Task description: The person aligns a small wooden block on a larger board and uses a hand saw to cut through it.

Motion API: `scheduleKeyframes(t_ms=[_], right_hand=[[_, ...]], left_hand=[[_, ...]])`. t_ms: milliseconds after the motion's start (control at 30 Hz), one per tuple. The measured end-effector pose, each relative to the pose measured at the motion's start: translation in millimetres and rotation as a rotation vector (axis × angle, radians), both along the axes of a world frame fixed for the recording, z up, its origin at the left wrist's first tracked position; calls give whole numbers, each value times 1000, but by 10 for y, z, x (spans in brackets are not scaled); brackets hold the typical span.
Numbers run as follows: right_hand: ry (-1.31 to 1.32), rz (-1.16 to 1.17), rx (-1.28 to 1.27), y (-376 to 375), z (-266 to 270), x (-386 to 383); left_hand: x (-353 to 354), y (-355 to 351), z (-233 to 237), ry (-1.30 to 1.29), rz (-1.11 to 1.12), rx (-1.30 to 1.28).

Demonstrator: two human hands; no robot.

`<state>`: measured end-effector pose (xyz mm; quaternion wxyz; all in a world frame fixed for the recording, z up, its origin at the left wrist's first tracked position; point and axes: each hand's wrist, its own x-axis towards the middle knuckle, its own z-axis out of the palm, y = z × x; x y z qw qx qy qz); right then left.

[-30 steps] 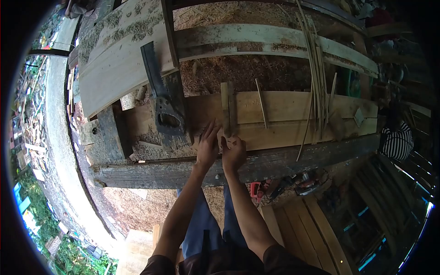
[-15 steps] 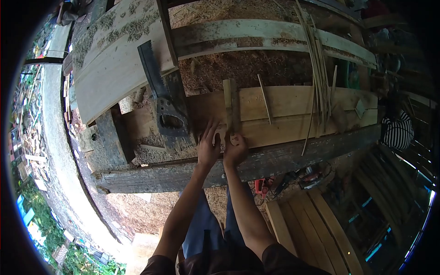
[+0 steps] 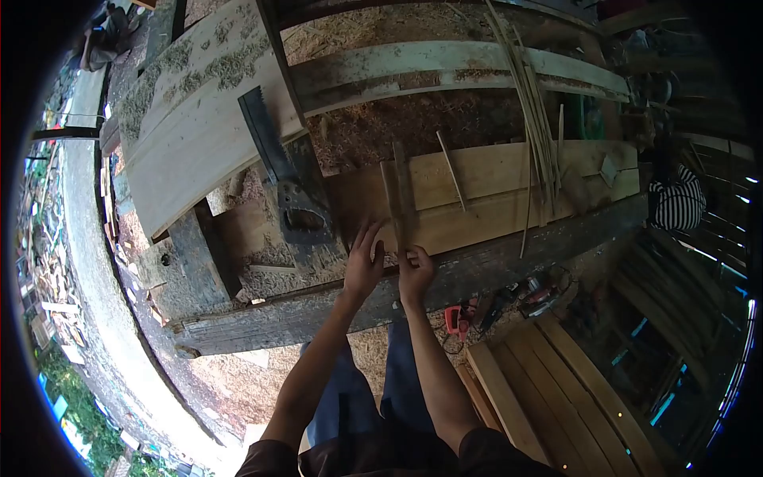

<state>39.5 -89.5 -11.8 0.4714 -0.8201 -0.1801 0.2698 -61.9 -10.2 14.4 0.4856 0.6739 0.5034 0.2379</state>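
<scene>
My left hand (image 3: 365,269) rests on the near edge of the planks, fingers stretched out and slightly apart, holding nothing. Beside it, my right hand (image 3: 416,276) has its fingers curled around the near end of a short wooden strip (image 3: 390,199). That strip lies across the pale planks (image 3: 493,188), and a dark band next to it may be its shadow. Left of my hands, a handsaw (image 3: 276,155) lies with its grip towards me. A thin stick (image 3: 452,171) sits on the planks further right.
A bundle of thin strips (image 3: 534,103) crosses the planks. Sawdust covers a wide board (image 3: 199,103) at left. A heavy beam (image 3: 318,300) runs along the front. Red power tools (image 3: 459,319) and stacked timber (image 3: 548,389) are below. A person in stripes (image 3: 678,200) is at right.
My right hand has shifted slightly right and down, and the near end of the strip with it; its fist has loosened into a finger grip. The camera view has tilted slightly.
</scene>
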Motion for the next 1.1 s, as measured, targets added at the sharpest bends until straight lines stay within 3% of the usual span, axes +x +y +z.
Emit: scheduleKeyframes(t_ms=[100, 167, 300, 367, 500, 600, 667, 700, 767, 867, 1000, 1067, 1100], right_hand=[[43, 100, -143, -27, 70, 68], [-211, 189, -108, -15, 103, 95], [-263, 286, -186, -10, 86, 68], [-501, 347, -133, 6, 15, 50], [-515, 325, -226, 45, -28, 43], [-296, 266, -216, 4, -57, 168], [88, 285, -138, 38, 175, 305], [86, 286, -133, 48, 254, 381], [258, 318, -47, 47, 379, 560], [464, 380, 10, 73, 550, 838], [656, 564, -112, 188, 843, 1181], [830, 358, -8, 270, 911, 1268], [827, 367, -6, 321, 875, 1244]], left_hand=[[-1, 22, 67, 3, 0, 25], [14, 22, 78, 10, 2, 29], [23, 4, 87, -23, 39, 19], [11, -16, 97, -15, 44, -21], [-8, -115, 0, 0, 33, 18], [37, -146, 59, 26, 5, 59], [95, -161, 185, 132, 20, 104], [121, -121, 241, 131, 21, 109], [162, -32, 344, 316, -213, 366], [233, 58, 428, 367, -232, 522], [197, 216, 647, 331, -285, 524], [183, 256, 727, 256, -229, 598], [166, 260, 793, 257, -221, 602]])
